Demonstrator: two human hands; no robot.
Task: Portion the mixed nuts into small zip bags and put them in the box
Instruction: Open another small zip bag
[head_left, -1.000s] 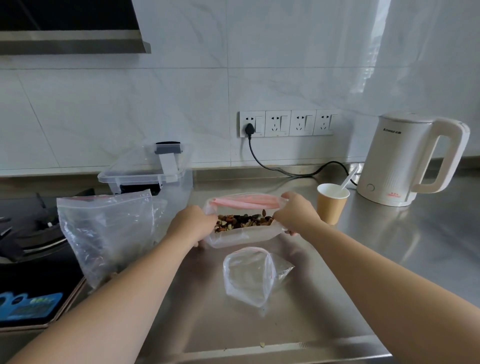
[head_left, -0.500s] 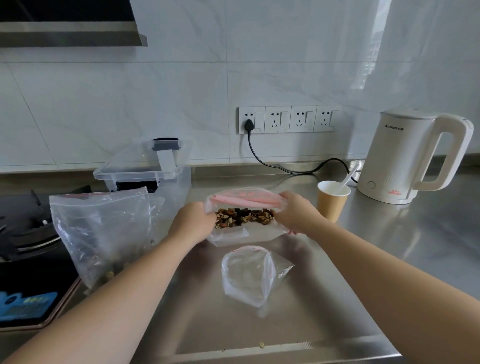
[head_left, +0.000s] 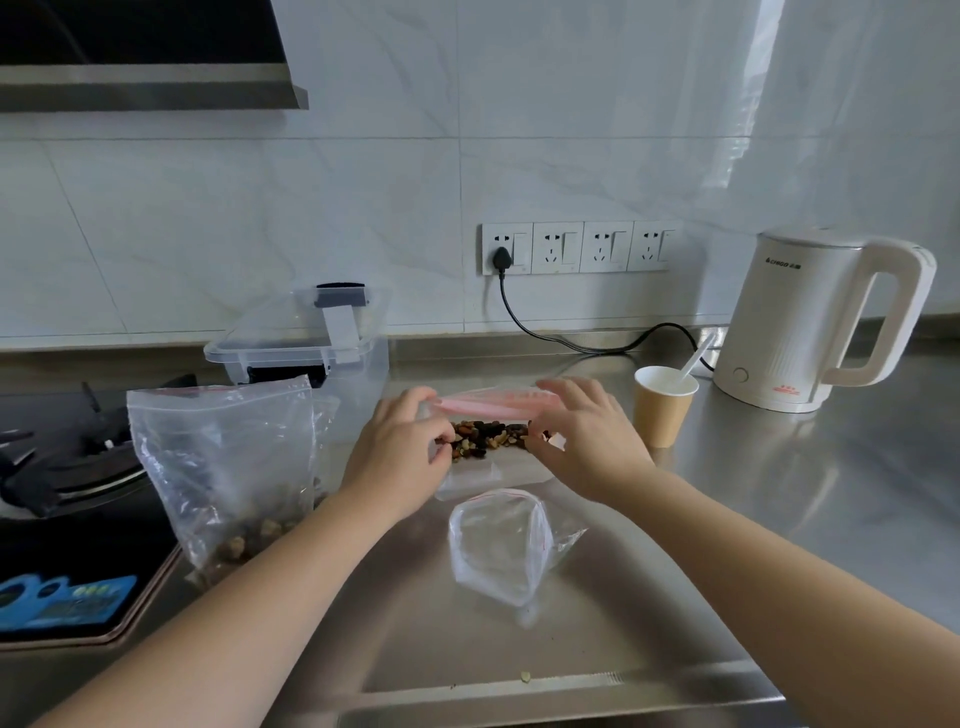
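Note:
A small zip bag (head_left: 488, 415) with a pink seal strip holds mixed nuts and sits on the steel counter in the middle. My left hand (head_left: 400, 447) pinches its left end. My right hand (head_left: 582, 436) lies over its right end with fingers on the pink strip. An empty small zip bag (head_left: 501, 545) lies open nearer to me. A large clear zip bag (head_left: 228, 467) with nuts at its bottom stands at the left. The clear plastic box (head_left: 358, 369) stands behind it with its lid (head_left: 291, 332) resting tilted on top.
A paper cup (head_left: 662, 410) with a white spoon stands right of my hands. A white kettle (head_left: 810, 322) is at the far right, its cord plugged into the wall sockets (head_left: 576, 248). A gas hob (head_left: 62, 457) lies at the left. One loose nut (head_left: 525, 676) lies by the counter's front edge.
Both hands have moved inward along the nut bag's top. The right hand's fingers now stretch over the pink seal strip, and the bag sits lower and flatter on the counter.

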